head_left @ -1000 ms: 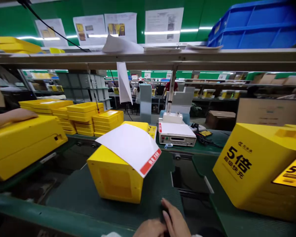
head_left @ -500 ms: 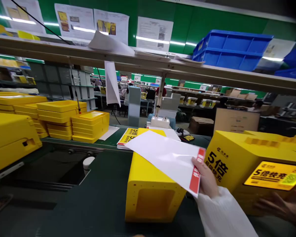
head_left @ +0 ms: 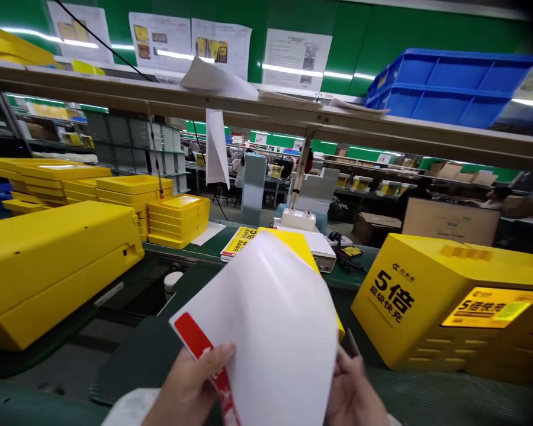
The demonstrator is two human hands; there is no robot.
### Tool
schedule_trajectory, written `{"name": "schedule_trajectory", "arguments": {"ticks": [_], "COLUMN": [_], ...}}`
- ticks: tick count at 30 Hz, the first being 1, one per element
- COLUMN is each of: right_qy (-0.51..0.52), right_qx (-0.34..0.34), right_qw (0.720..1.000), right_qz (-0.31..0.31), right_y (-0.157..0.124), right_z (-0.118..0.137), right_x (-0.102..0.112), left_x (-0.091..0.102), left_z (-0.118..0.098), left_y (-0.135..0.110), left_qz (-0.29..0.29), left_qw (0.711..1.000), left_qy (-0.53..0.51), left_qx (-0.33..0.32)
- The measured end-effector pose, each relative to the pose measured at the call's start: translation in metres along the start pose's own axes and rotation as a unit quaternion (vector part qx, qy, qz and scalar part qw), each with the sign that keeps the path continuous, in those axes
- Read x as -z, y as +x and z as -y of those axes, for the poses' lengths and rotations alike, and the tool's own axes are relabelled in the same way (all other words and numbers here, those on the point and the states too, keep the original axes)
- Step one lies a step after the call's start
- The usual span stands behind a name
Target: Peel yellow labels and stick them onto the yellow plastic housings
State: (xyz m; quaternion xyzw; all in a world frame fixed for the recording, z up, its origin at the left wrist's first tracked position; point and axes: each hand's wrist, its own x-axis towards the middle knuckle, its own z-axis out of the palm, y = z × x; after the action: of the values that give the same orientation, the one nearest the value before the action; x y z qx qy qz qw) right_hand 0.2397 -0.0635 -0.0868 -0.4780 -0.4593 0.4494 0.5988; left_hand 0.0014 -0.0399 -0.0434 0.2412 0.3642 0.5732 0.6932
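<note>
Both of my hands hold one large white sheet (head_left: 275,313) with a red strip along its near edge, curled up in front of me. My left hand (head_left: 190,387) pinches the red-strip corner with the thumb on top. My right hand (head_left: 350,393) grips the sheet's right edge from behind, low in the frame. The sheet hides most of a yellow box (head_left: 293,242) standing on the dark green belt (head_left: 133,349), so only the box's top edge shows.
A big yellow housing (head_left: 48,266) lies at the left, and a printed yellow housing (head_left: 448,307) at the right. Stacks of yellow trays (head_left: 177,219) stand behind, a white tester unit (head_left: 315,239) and printed labels (head_left: 237,239) lie beyond. Blue bins (head_left: 444,89) sit on the shelf above.
The white sheet lay on the yellow box, then my right hand lifted it off. Now both hands hold it curled close to me, red strip turned to the left.
</note>
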Motion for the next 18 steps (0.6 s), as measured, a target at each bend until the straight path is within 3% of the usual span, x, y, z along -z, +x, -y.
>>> {"name": "schedule_trajectory", "arguments": {"ticks": [3, 6, 9, 12, 14, 18], "right_qy": [0.120, 0.220, 0.154, 0.046, 0.004, 0.040], "right_qx": [-0.028, -0.034, -0.057, -0.061, -0.045, -0.007], "right_qw": [0.990, 0.966, 0.981, 0.993, 0.994, 0.986], "right_qz": [-0.065, -0.129, -0.100, -0.090, -0.096, -0.163], "right_y": [0.003, 0.008, 0.014, 0.021, 0.026, 0.042], "right_z": [0.004, 0.013, 0.023, 0.031, 0.038, 0.056], "right_x": [0.015, 0.032, 0.046, 0.051, 0.047, 0.032], "left_x": [0.014, 0.026, 0.029, 0.023, 0.017, 0.002], "left_z": [-0.035, -0.062, -0.085, -0.104, -0.112, -0.116], "left_y": [0.004, 0.012, 0.022, 0.033, 0.039, 0.051], "left_qz": [0.075, 0.128, 0.145, 0.117, 0.106, 0.185], "left_qw": [0.992, 0.973, 0.940, 0.882, 0.860, 0.846], "left_qy": [0.074, 0.179, 0.308, 0.447, 0.471, 0.446], "left_qx": [0.064, 0.067, -0.001, -0.097, -0.167, -0.226]}}
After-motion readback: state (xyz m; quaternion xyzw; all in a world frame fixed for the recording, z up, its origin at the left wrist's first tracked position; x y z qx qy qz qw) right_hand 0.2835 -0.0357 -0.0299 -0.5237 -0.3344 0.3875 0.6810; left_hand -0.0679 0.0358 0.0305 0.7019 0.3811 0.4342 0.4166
